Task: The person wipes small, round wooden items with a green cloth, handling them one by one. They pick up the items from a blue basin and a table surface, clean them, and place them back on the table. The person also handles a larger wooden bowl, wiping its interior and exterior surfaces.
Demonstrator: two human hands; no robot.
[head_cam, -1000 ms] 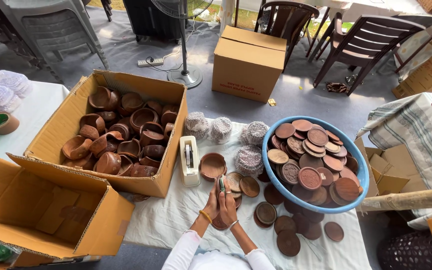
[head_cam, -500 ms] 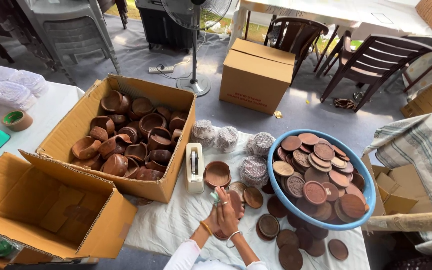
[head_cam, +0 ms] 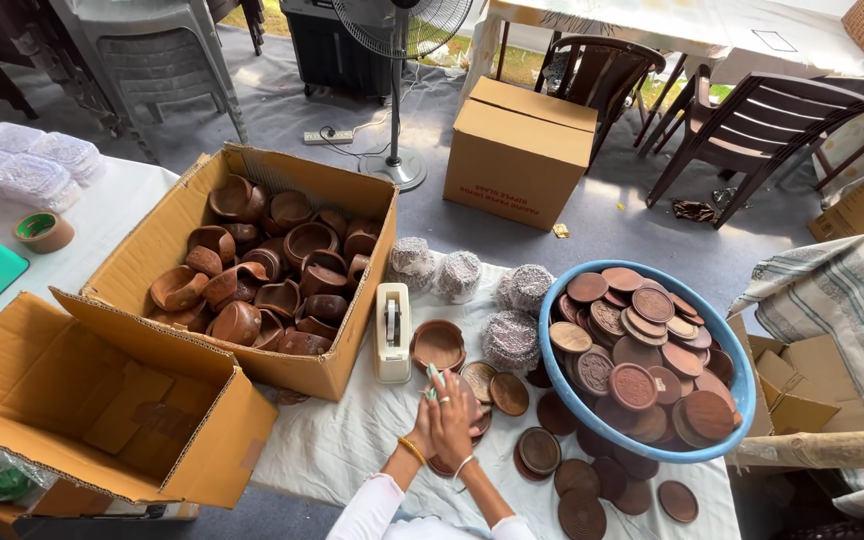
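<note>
My left hand and my right hand are pressed together above the white cloth, fingers pointing away from me. A small pale green-white piece sticks out at the fingertips, held between both hands. Under them lie loose brown clay lids. Just beyond the fingertips sits a clay bowl, with a white tape dispenser to its left. A blue basin heaped with clay lids stands to the right. A cardboard box full of clay bowls stands to the left.
An open empty cardboard box is at the near left. Wrapped bundles lie behind the bowl. Further off are a closed box, a standing fan, dark chairs, a tape roll and plastic containers.
My hands have stayed together over the lids with the small piece between them. The view has shifted a little, so everything sits slightly lower and further right in the frame.
</note>
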